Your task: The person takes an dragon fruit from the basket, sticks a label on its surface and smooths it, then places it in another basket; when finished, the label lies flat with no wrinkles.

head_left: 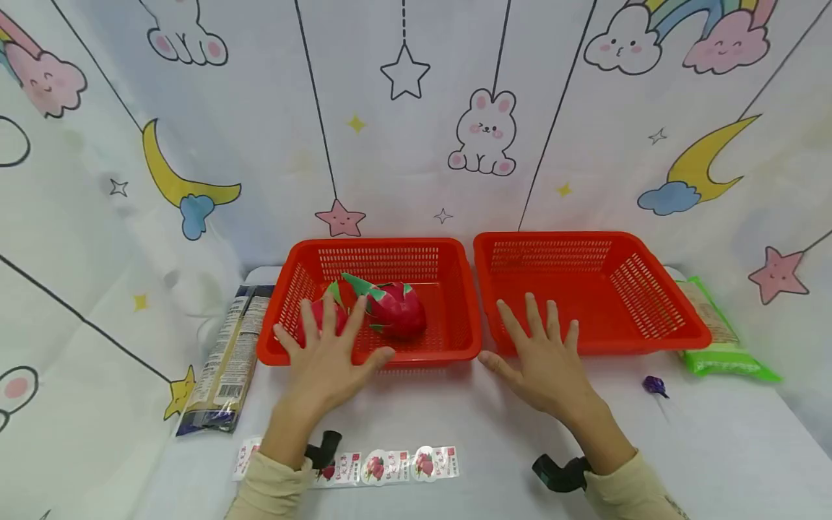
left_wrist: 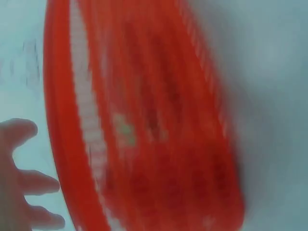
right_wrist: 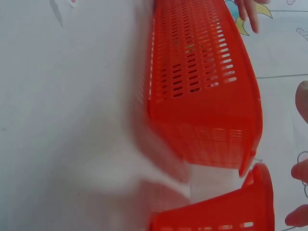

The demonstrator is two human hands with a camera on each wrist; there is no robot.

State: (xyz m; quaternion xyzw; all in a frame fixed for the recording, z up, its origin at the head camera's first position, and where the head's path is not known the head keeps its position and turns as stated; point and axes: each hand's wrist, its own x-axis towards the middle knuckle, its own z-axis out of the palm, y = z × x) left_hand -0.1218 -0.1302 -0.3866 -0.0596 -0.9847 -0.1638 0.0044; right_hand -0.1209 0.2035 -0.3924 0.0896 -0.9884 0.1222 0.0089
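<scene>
In the head view my left hand (head_left: 328,365) spreads its fingers above the front rim of the left red basket (head_left: 448,354), holding nothing. That basket contains a pink dragon fruit (head_left: 403,314) with green leaf tips, and a second pink fruit partly hidden behind my left fingers. My right hand (head_left: 549,372), fingers also spread and nothing in its grasp, is over the front left part of the right red basket (head_left: 650,343). Blur covers the left basket's wall (left_wrist: 163,120) in the left wrist view. In the right wrist view, fingertips show at the right edge beside both baskets.
A strip of dragon fruit stickers (head_left: 390,468) lies near the front, partly under my left wrist. At the left is a long printed packet (head_left: 224,361). A green packet (head_left: 718,347) lies at the right, near a purple-wrapped lollipop (head_left: 654,386). Patterned cloth hangs behind.
</scene>
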